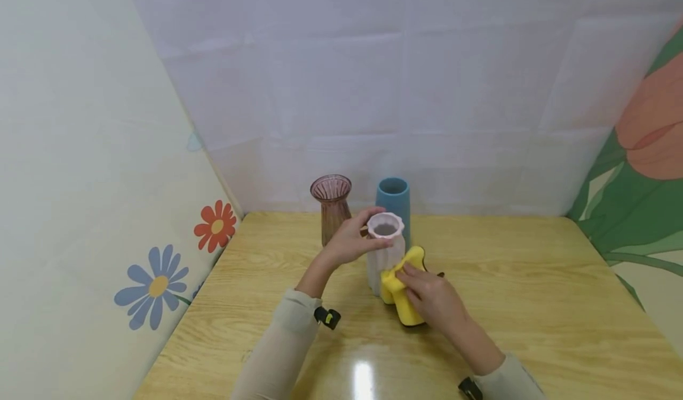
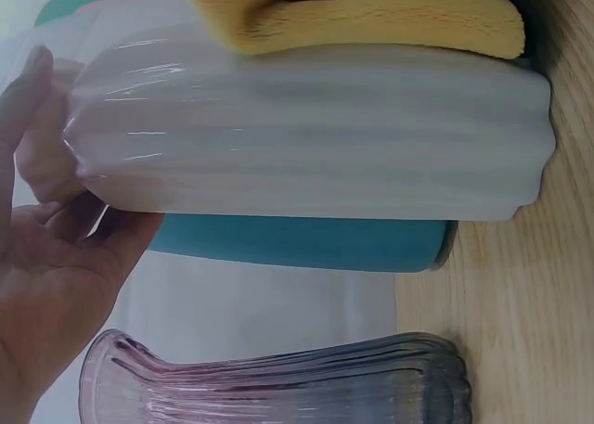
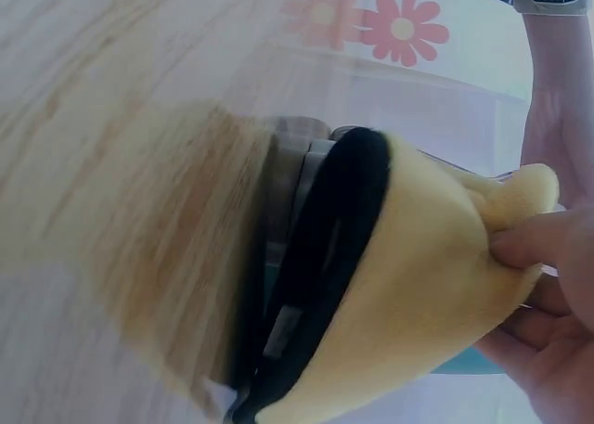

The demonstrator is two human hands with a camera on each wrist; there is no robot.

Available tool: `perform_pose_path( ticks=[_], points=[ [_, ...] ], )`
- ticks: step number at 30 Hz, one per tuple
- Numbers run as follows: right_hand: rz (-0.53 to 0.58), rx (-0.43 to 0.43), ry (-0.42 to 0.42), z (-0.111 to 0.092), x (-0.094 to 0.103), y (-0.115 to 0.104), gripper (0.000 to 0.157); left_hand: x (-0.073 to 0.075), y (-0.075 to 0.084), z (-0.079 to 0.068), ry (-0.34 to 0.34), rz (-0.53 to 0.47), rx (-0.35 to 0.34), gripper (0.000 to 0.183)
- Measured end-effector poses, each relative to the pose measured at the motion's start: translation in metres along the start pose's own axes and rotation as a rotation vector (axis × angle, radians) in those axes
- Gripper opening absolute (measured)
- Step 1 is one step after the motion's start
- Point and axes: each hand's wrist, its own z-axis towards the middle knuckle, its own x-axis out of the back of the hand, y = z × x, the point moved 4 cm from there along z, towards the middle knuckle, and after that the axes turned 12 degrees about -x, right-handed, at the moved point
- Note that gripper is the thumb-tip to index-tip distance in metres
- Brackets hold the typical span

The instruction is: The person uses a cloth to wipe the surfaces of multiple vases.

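Note:
A white fluted vase (image 1: 377, 264) with a scalloped rim stands upright on the wooden table. My left hand (image 1: 353, 238) grips it around the neck, as the left wrist view also shows at the vase's (image 2: 316, 132) narrow end. In my right hand (image 1: 433, 296) is a bunched yellow cloth (image 1: 408, 305) with a dark edge, pinched between thumb and fingers. The cloth (image 2: 390, 20) lies against the vase's side. Seen from the right wrist, the cloth (image 3: 427, 285) hangs down from the fingers and covers most of the vase.
Behind the white vase stands a blue vase (image 1: 393, 201). A purple ribbed glass vase (image 1: 333, 210) is to its left, close to my left hand. The wooden table (image 1: 512, 281) meets a white sheet (image 1: 453, 92) at the back and flowered panels at both sides.

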Motion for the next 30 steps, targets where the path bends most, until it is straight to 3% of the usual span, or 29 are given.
perform_pose_path(
  ticks=[13, 23, 30],
  points=[
    [-0.056, -0.115, -0.126, -0.003, 0.006, 0.008, 0.033, -0.011, -0.004, 0.006, 0.039, -0.012, 0.012, 0.079],
    [-0.057, -0.071, -0.033, -0.003, 0.017, 0.021, 0.036, -0.02, -0.003, 0.02, 0.073, -0.012, 0.04, 0.08],
    [-0.027, -0.071, 0.019, -0.004, 0.027, 0.027, 0.038, -0.028, -0.002, 0.029, 0.092, 0.022, 0.022, 0.081]
  ],
)
